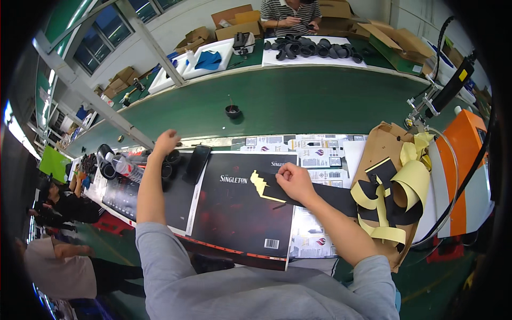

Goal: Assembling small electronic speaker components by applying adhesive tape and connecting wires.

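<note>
My right hand (295, 182) is closed in a pinch above a dark printed sheet (240, 213); anything between its fingertips is too small to make out. Under its wrist side runs a black strip (336, 198), leading right to a loose roll with yellow backing (410, 186). A jagged scrap of yellow backing (260, 184) lies just left of that hand. Farther left, my left hand (167, 143) reaches toward the far table edge with its fingers curled, and whatever they hold is hidden. Black rounded pieces (169, 166) sit beside its forearm, near a black phone (198, 163).
A clear bottle (125, 168) lies at the left. Beyond the table, a green conveyor belt (298, 106) carries a small black bowl (233, 111). Cardboard (381, 144) lies under the roll, beside an orange machine (461, 165). Across the belt, a person (290, 18) handles black pieces.
</note>
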Action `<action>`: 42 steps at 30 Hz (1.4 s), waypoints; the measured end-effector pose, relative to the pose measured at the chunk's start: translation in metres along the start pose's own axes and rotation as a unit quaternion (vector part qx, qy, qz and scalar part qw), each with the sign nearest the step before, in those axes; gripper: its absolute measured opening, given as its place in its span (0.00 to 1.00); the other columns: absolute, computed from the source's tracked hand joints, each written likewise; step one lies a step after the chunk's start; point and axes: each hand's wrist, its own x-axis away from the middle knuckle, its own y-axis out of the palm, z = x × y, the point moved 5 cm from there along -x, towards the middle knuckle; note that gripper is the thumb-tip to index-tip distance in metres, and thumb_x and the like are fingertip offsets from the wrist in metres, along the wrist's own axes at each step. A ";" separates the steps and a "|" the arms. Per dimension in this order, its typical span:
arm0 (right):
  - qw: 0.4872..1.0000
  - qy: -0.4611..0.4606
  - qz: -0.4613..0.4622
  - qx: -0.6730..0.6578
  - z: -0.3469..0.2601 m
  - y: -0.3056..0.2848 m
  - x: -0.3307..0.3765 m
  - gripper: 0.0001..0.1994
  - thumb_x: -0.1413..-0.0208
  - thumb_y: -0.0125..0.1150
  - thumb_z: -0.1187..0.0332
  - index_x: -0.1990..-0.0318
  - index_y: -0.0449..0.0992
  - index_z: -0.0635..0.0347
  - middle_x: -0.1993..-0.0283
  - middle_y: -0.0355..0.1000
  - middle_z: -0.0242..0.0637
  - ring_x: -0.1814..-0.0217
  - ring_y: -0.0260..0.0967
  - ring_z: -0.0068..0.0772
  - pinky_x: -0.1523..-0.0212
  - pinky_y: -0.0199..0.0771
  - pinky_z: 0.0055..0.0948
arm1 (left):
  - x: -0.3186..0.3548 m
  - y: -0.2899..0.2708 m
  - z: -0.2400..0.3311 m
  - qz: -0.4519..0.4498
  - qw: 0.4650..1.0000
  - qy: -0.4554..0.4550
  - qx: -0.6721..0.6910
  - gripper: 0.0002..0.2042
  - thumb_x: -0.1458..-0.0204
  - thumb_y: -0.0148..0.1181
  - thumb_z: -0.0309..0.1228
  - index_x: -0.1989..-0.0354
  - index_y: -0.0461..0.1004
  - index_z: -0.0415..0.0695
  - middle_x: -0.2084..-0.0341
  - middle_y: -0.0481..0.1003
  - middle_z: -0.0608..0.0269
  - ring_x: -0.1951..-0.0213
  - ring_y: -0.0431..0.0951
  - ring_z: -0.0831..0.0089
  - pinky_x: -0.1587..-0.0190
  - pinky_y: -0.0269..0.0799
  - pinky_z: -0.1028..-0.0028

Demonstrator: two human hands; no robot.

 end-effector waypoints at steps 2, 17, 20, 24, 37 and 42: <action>1.000 0.010 0.008 0.012 0.006 -0.006 0.001 0.07 0.52 0.64 0.67 0.71 0.75 0.59 0.82 0.69 0.34 0.79 0.68 0.33 0.74 0.68 0.32 | 0.030 0.011 0.009 -0.056 0.993 0.013 -0.104 0.31 0.55 0.65 0.46 0.42 0.72 0.44 0.47 0.74 0.44 0.44 0.73 0.52 0.40 0.66 0.63; 1.000 -0.025 0.007 0.008 -0.002 -0.008 0.005 0.08 0.51 0.64 0.65 0.69 0.77 0.60 0.79 0.72 0.34 0.77 0.70 0.32 0.73 0.69 0.31 | 0.085 0.002 0.070 0.167 0.972 0.162 0.002 0.25 0.58 0.65 0.33 0.49 0.73 0.41 0.57 0.74 0.47 0.52 0.74 0.50 0.49 0.70 0.61; 0.999 -0.040 0.006 -0.015 0.002 -0.003 0.006 0.12 0.49 0.65 0.60 0.68 0.77 0.59 0.76 0.74 0.36 0.74 0.72 0.35 0.70 0.71 0.32 | 0.100 0.030 0.136 0.090 0.949 0.162 0.255 0.22 0.58 0.70 0.29 0.53 0.74 0.38 0.62 0.75 0.60 0.59 0.75 0.70 0.52 0.71 0.70; 0.997 -0.058 0.027 -0.049 0.000 -0.009 0.010 0.14 0.46 0.63 0.58 0.61 0.76 0.60 0.78 0.71 0.35 0.76 0.70 0.32 0.72 0.69 0.31 | 0.172 0.102 0.256 -0.191 0.774 0.079 0.598 0.14 0.53 0.63 0.20 0.57 0.73 0.41 0.63 0.76 0.62 0.64 0.79 0.72 0.62 0.77 0.74; 0.988 -0.032 0.110 -0.104 0.012 -0.016 0.003 0.11 0.39 0.55 0.67 0.53 0.72 0.62 0.78 0.71 0.39 0.77 0.68 0.32 0.74 0.64 0.32 | 0.195 0.170 0.285 -0.329 0.615 0.123 0.706 0.32 0.50 0.59 0.28 0.34 0.57 0.41 0.46 0.69 0.51 0.46 0.74 0.60 0.43 0.71 0.57; 0.985 0.024 0.084 -0.147 0.003 -0.016 0.006 0.10 0.38 0.57 0.64 0.59 0.69 0.61 0.78 0.69 0.33 0.76 0.64 0.21 0.72 0.65 0.25 | 0.181 0.183 0.267 -0.304 0.578 0.067 0.754 0.21 0.37 0.52 0.36 0.39 0.62 0.40 0.47 0.70 0.54 0.49 0.76 0.64 0.50 0.77 0.62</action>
